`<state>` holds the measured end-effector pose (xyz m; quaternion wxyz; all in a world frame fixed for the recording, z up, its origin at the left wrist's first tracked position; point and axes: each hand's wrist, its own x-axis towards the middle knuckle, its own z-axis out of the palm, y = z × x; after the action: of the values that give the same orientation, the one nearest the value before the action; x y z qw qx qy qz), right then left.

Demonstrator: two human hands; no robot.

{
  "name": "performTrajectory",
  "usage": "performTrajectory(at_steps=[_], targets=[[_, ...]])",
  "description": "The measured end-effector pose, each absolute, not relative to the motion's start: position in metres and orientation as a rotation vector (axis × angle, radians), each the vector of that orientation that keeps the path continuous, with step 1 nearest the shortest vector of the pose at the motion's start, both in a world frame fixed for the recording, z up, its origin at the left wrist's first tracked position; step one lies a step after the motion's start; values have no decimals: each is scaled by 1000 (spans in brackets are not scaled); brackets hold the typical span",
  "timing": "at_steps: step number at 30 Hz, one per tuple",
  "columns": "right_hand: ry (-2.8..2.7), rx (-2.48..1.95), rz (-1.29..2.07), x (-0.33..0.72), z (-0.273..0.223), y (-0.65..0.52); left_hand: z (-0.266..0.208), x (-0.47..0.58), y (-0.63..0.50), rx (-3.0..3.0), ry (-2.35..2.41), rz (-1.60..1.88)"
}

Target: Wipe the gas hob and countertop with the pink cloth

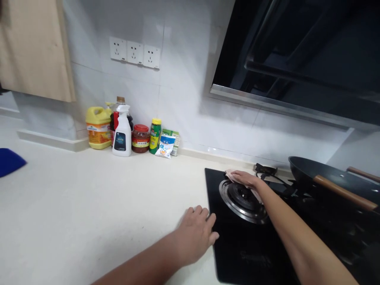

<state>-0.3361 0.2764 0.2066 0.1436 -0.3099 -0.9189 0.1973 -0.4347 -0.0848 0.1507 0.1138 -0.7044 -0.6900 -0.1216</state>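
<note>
My right hand [245, 179] presses a pale pink cloth [230, 174] onto the far left part of the black glass gas stove [237, 245], behind the burner. Part of the cloth shows again below the wrist; the rest is hidden under the hand. Beneath my forearm lies the burner with its shiny metal ring [227, 198], its pan support off. My left hand [198, 233] rests palm down with fingers spread on the white countertop [133, 221], its thumb at the stove's left edge. It holds nothing.
A dark wok [329, 174] with wooden handles stands on the right burner. A black pan support [265, 169] lies behind the stove. Against the wall are a white spray bottle [122, 136], a yellow jug [98, 128], a red-lidded jar [141, 138] and packets. The range hood [297, 59] hangs above.
</note>
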Motion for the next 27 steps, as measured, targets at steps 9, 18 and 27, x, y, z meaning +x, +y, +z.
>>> performTrajectory(at_steps=[9, 18, 27], targets=[[-2840, -621, 505, -409, 201, 231, 160, -433, -87, -2070, -2007, -326], [-2834, -436, 317, -402, 196, 164, 168, -446, -80, -1917, -2100, -377], [-2730, -145, 734, -321, 187, 87, 194, -471, -80, -1663, -2257, -424]])
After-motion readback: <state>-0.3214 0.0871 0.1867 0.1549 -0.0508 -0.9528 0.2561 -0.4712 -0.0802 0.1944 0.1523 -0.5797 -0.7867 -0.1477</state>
